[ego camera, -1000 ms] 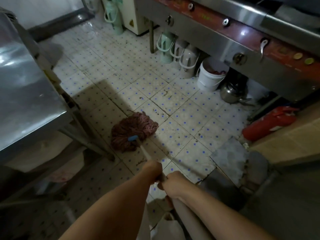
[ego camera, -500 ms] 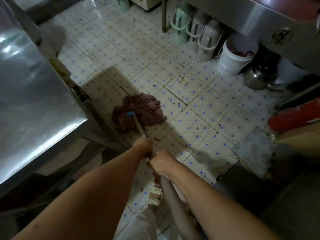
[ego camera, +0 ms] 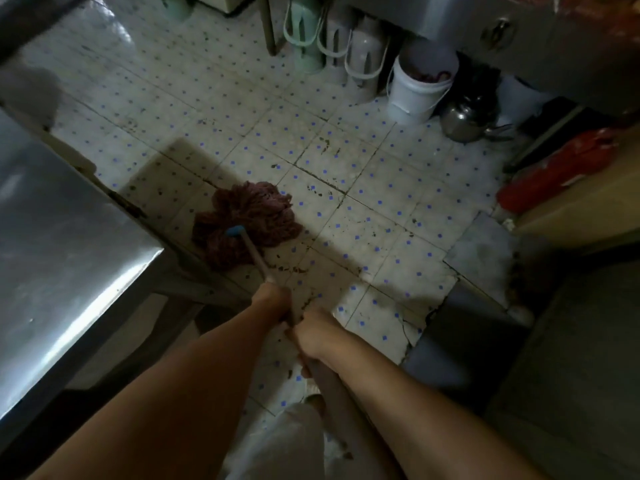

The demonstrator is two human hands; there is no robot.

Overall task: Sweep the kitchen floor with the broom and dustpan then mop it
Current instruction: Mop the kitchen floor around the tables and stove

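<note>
mop head (ego camera: 244,225) lay on the tiled floor (ego camera: 363,188) beside the steel desk (ego camera: 69,244); left hand (ego camera: 273,301) and right hand (ego camera: 313,332) gripped its handle (ego camera: 256,256). a wide stroke could probably snag the desk leg.

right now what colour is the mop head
Dull reddish-maroon mop head, with a blue collar; head view.

Left hand (ego camera: 273,301) and right hand (ego camera: 313,332) gripping mop handle (ego camera: 256,256) at lower centre, maroon mop head (ego camera: 242,221) on dotted tile floor (ego camera: 381,209), white bucket (ego camera: 415,95) upper right
</note>
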